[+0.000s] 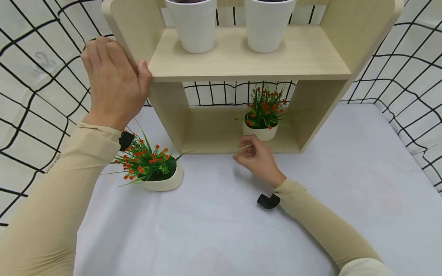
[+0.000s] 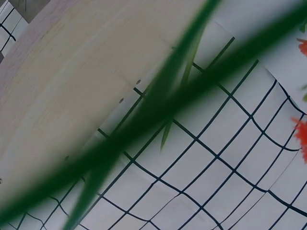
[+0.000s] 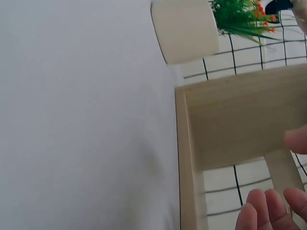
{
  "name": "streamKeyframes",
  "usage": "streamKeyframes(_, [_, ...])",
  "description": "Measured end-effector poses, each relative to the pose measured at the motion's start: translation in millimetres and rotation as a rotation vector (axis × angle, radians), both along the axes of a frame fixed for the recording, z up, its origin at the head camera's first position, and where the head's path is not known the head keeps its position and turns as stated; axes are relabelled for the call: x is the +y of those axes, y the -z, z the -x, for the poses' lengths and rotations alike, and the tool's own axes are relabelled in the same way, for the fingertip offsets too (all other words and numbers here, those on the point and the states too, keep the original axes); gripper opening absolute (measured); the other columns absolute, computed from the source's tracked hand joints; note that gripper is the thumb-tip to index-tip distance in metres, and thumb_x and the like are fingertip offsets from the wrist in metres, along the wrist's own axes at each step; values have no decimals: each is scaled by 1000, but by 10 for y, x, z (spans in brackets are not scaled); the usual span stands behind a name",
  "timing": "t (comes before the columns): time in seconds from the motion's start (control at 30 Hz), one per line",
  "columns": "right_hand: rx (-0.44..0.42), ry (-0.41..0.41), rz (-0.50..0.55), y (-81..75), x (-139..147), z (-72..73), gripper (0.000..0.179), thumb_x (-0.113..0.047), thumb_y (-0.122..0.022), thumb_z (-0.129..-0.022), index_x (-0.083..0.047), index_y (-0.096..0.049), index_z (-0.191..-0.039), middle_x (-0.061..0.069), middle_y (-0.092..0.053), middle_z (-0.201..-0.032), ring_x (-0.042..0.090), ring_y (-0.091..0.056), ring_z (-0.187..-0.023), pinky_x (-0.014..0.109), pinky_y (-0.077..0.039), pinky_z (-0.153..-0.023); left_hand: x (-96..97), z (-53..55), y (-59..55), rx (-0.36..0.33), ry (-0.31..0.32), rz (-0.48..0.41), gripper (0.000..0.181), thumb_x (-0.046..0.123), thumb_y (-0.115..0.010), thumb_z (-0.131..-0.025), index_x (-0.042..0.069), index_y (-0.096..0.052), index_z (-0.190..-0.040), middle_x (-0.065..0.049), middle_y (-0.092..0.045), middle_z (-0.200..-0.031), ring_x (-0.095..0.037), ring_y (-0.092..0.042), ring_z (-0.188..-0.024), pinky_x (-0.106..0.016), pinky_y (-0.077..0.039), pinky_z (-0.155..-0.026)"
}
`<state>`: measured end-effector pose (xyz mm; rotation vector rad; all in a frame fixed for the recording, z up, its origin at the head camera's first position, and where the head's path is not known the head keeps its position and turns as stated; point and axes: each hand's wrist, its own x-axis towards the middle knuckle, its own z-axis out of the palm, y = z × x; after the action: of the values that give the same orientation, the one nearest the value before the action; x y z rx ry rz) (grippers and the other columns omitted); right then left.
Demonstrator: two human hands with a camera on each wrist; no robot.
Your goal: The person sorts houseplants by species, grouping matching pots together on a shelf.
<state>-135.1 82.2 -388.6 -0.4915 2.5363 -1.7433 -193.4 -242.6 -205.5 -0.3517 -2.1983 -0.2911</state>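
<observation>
A pale wooden shelf [image 1: 248,69] stands on the white cloth. My left hand [image 1: 112,80] holds its left side panel, with the thumb at the front edge. Below that forearm is an artificial plant with orange flowers in a white oval pot [image 1: 165,182]. A similar potted plant with red flowers [image 1: 262,115] sits at the right of the lower compartment. My right hand [image 1: 257,159] is just in front of this pot, its fingers loosely bent and holding nothing. In the right wrist view, the thumb and fingertips [image 3: 259,206] are apart. Blurred green leaves [image 2: 144,124] cross the left wrist view.
Two white pots [image 1: 193,27] stand on the upper board, their tops cut off by the frame. Black wire mesh [image 1: 407,76] encloses the back and both sides. White cloth [image 1: 214,222] covers the surface in front of the shelf.
</observation>
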Motion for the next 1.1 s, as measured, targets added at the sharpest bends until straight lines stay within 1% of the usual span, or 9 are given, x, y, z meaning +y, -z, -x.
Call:
streamKeyframes(0.1, [13,-72,-8,4,-172,13,57,-13,-80,-86,-1,-56,-136,20,-67,-123,29,-72,-104,36,-56,-92,-14,1,-17,1,3,-5,50,36,-35,-101,-12,-43,-114,-35,-45,-118,-49,-32,-112,-57,-22,-104])
streamKeyframes(0.2, [19,-131,-11,4,-338,9,60,-16,-83,-84,-2,-58,-137,18,-68,-122,31,-70,-107,38,-56,-95,-4,13,-38,4,16,-11,49,36,-36,-100,-11,-42,-114,-33,-45,-119,-48,-32,-113,-56,-22,-105])
streamKeyframes(0.4, [44,-184,1,-3,-606,6,63,-17,-87,-79,-3,-61,-134,18,-69,-121,33,-70,-108,41,-56,-96,65,36,-54,-2,49,7,49,36,-36,-101,-10,-42,-116,-32,-44,-120,-47,-33,-114,-55,-23,-106])
streamKeyframes(0.57, [59,-262,-13,12,-850,38,67,-20,-89,-78,-2,-61,-136,18,-70,-121,32,-70,-111,43,-57,-97,44,1,-35,-7,41,22,50,37,-35,-101,-11,-42,-116,-32,-44,-121,-47,-33,-116,-56,-23,-106])
streamKeyframes(0.7, [27,-307,-30,15,-1041,58,73,-23,-91,-76,-5,-60,-140,14,-68,-128,30,-69,-115,40,-56,-100,8,-13,-26,-13,28,30,50,37,-34,-101,-10,-41,-117,-31,-43,-121,-46,-33,-117,-55,-23,-106])
streamKeyframes(0.83, [27,-338,-32,46,-1209,82,76,-24,-92,-74,-8,-59,-141,10,-66,-135,27,-68,-116,35,-55,-99,-13,-12,-25,-20,19,30,51,38,-33,-101,-10,-41,-119,-31,-43,-122,-46,-33,-118,-55,-23,-106])
streamKeyframes(0.9, [22,-355,-29,65,-1289,83,78,-24,-93,-74,-8,-59,-142,10,-64,-138,26,-67,-117,35,-55,-99,-23,-12,-22,-23,14,30,51,38,-33,-102,-9,-41,-120,-31,-43,-122,-46,-33,-117,-55,-23,-105])
streamKeyframes(0.97, [13,-364,-33,80,-1365,75,80,-25,-93,-73,-9,-58,-143,9,-62,-140,25,-67,-117,35,-55,-100,-30,-8,-15,-15,14,26,51,37,-33,-102,-9,-41,-120,-31,-43,-122,-46,-33,-116,-54,-23,-104])
streamKeyframes(1.1, [-8,-362,-57,99,-1483,45,86,-29,-95,-70,-11,-56,-145,5,-58,-144,22,-64,-119,30,-53,-102,-36,-5,2,-5,14,30,51,37,-33,-102,-9,-41,-122,-31,-43,-122,-45,-33,-115,-54,-23,-103])
